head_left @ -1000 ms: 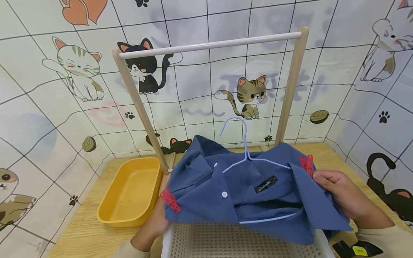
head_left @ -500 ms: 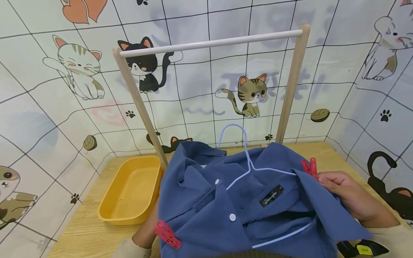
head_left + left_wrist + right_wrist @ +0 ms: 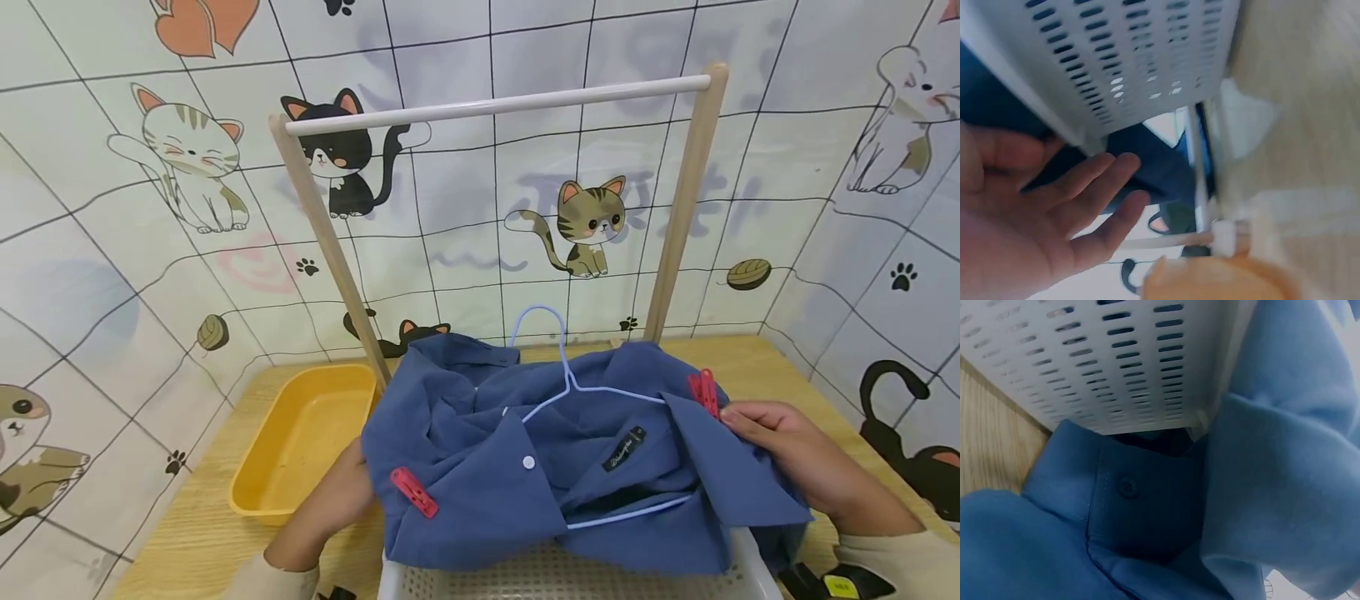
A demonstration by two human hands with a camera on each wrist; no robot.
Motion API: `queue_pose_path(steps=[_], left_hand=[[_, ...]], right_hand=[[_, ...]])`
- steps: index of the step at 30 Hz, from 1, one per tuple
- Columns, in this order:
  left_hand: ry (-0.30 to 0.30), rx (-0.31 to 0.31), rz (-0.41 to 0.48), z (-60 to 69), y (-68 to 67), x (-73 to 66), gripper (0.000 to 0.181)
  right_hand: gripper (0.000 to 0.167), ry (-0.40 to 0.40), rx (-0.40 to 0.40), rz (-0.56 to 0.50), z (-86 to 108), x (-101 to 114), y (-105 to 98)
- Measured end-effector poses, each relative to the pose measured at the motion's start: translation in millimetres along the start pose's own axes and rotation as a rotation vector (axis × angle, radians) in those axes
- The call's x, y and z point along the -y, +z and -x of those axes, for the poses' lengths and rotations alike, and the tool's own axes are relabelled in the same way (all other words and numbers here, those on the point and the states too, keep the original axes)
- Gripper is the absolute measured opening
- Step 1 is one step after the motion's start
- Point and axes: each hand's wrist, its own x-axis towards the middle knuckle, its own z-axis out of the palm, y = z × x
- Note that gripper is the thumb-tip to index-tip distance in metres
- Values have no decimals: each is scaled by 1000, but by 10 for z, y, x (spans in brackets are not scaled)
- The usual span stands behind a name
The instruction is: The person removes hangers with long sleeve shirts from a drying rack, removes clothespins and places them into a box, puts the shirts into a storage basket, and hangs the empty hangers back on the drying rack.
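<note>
A blue button-up shirt (image 3: 465,508) with a dark neck label lies spread over a white perforated basket (image 3: 555,575), with a pale blue wire hanger (image 3: 570,367) inside it. One red clothespin (image 3: 414,492) is on the shirt's left part; the right side has red clothespins (image 3: 705,390) near the shoulder. My left hand (image 3: 348,487) is at the shirt's left edge, fingertips hidden from the head view; the left wrist view shows its fingers (image 3: 1094,187) loosely extended beside the basket and cloth. My right hand (image 3: 787,450) pinches the shirt just beside the right clothespins.
A yellow tub (image 3: 300,442) sits at the left on the wooden table (image 3: 202,500). Behind the shirt stands a wooden rack with a white bar (image 3: 495,106). A cat-patterned wall covering (image 3: 465,200) surrounds the table's back and sides.
The shirt and hanger came down and nearer, then the shirt's front shifted back up a little, uncovering the basket rim. My left hand moved out leftward from behind the cloth; the right keeps its hold.
</note>
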Motion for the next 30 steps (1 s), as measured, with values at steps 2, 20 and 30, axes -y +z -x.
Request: queue_pose_path(steps=[2,20,30], left_hand=[[-43,-65,-20,-14,-34,-101,29],[327,-383,-78,25,295,-319,19],[187,-481,-443,-21,481,-214,16]], right_hand=[[42,53,-72,78,7,-20,12],[33,150,-266,479,-123,-23,170],[32,44,-314,464,-97,-153,194]])
